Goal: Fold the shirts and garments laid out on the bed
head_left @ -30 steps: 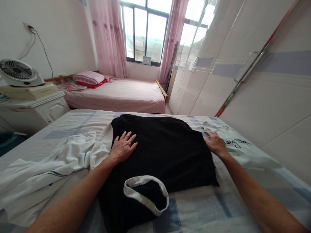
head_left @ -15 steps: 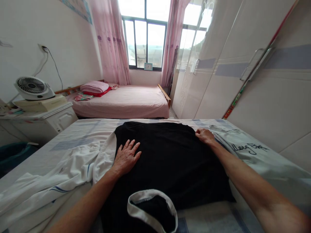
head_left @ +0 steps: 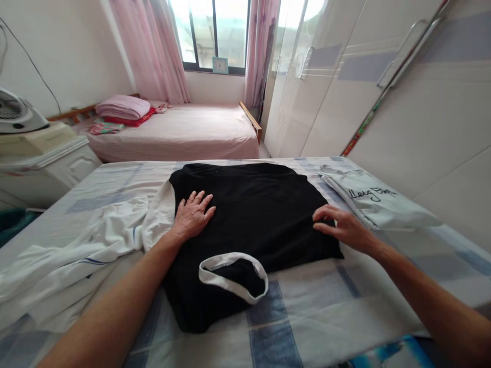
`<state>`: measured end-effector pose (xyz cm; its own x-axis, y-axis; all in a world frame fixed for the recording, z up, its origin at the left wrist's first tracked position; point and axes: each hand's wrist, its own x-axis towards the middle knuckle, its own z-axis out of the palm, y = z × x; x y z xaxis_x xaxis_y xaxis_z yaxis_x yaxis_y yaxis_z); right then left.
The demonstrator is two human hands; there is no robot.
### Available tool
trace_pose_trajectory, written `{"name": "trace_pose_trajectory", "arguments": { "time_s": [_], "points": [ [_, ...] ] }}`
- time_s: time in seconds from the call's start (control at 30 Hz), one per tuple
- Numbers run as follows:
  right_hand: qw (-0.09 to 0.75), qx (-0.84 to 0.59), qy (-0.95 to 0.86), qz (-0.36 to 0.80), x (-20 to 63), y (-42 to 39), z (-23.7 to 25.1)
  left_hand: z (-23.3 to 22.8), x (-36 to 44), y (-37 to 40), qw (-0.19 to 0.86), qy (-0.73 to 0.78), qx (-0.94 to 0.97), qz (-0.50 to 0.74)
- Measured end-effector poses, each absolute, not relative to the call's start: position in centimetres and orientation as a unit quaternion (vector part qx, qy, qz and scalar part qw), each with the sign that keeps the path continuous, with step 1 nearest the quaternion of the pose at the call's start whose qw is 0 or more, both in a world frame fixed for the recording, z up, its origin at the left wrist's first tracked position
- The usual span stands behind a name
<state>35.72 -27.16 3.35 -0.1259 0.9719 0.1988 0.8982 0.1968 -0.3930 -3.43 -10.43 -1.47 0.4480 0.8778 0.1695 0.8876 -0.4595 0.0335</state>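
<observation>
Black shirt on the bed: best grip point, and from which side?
Likely pinch the black shirt at its pointed right corner, from the right: the corner juts onto the bedsheet, clear of the left hand and near the right hand.

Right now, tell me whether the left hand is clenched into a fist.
No, the left hand lies flat and spread on the black garment.

Room lies over the near sheet (head_left: 318,306), right of the white band (head_left: 226,286); 1 folded shirt (head_left: 395,212) obstructs far right.

Both hands (head_left: 193,216) bare, wrists (head_left: 175,238) bare, forearms (head_left: 126,289) uncovered as far as view shows
</observation>
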Motion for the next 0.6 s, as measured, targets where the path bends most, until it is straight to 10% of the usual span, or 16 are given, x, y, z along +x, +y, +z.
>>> {"name": "trace_pose_trajectory", "arguments": {
  "time_s": [0.6],
  "points": [
    [0.196, -0.608, -0.764, -0.088, 34.3, -34.2, 0.9, 5.4, -10.1, -24.6, -0.101, -0.320, -0.939, -0.082]
  ]
}}
